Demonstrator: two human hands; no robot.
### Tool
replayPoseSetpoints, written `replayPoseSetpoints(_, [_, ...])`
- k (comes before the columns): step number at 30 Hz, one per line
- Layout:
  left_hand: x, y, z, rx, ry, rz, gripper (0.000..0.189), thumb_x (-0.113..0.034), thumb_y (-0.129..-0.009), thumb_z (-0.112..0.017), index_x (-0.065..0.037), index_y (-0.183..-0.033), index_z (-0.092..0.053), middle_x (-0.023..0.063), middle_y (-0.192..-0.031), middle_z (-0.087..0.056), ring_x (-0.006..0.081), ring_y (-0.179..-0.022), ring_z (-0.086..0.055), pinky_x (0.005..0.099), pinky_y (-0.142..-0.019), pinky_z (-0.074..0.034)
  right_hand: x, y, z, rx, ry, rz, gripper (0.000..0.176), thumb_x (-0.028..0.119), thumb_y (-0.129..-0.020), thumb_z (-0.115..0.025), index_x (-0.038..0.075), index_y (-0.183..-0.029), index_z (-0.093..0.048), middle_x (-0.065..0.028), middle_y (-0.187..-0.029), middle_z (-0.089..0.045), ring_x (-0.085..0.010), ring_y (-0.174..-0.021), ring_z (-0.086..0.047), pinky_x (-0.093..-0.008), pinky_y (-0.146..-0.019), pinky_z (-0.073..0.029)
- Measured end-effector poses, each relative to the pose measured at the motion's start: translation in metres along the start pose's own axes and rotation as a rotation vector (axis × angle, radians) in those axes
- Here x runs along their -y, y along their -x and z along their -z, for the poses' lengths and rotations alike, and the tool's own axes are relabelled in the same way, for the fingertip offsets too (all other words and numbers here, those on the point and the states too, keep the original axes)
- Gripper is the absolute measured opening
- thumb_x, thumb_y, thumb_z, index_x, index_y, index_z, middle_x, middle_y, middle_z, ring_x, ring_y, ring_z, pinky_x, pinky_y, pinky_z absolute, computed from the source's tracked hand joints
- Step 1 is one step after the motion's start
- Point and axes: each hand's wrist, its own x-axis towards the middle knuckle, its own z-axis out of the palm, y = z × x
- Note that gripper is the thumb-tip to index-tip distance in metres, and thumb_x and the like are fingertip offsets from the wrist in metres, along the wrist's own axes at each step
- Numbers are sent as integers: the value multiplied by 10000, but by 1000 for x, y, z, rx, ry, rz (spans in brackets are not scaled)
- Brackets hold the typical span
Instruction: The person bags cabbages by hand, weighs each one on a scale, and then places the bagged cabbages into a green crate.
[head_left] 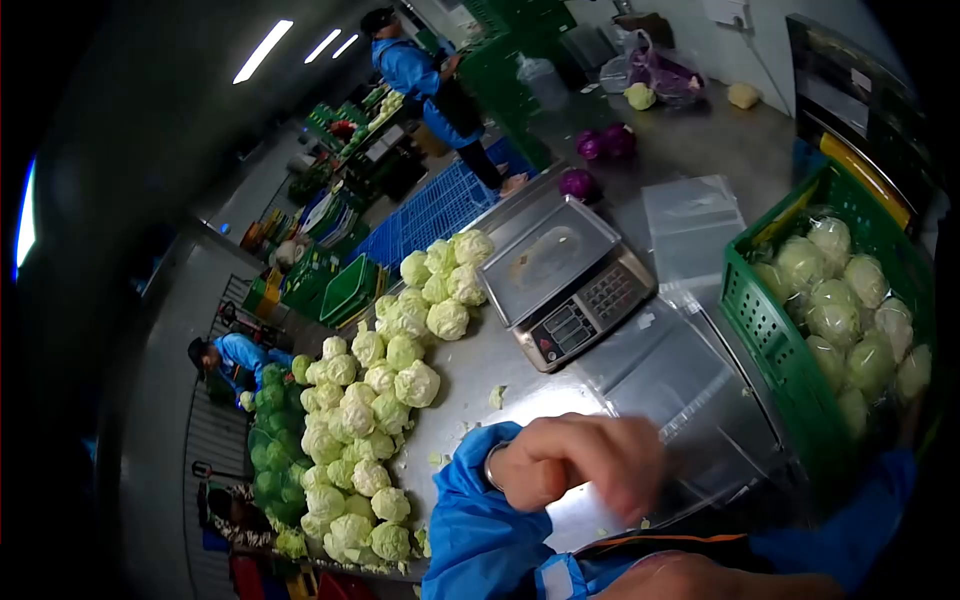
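Observation:
My left hand is over the near part of the steel table, in front of the scale. It is closed, with curled fingers blurred at their tips; whatever they may hold is hidden. At the bottom edge, skin that appears to be my right hand shows near my chest, its fingers not visible. A digital scale with a bare metal pan stands beyond my left hand. Clear plastic bags lie flat just right of that hand. Trimmed cabbages form a large heap to the left.
On the right, a green crate holds wrapped cabbages. Purple cabbages sit behind the scale. Green netted sacks border the heap. Two co-workers in blue, one standing and one lower left, are beyond the table.

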Motion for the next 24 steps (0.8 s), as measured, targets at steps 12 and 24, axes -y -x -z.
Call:
replayPoseSetpoints(12, [21,37,-61,85,47,93,495,-419,-827,-497,-32,-1135,-489,149,-1021,-541,305,-910,-509,391,-768,-392,127,106,-117,540,101,270,426,336,-917,-385,71,-1242,-455,-96,-1149,-522,-206,-1059,-490,-307,-929,-358])
replayPoseSetpoints(24, [-30,127,-29,-97,-271,12,501,-353,-782,-556,-52,-1170,-456,134,-1073,-519,330,-975,-481,413,-822,-383,146,242,-236,132,1074,652,536,457,-910,-337,50,-1243,-441,-166,-1197,-512,-353,-1063,-494,-385,-878,-400])
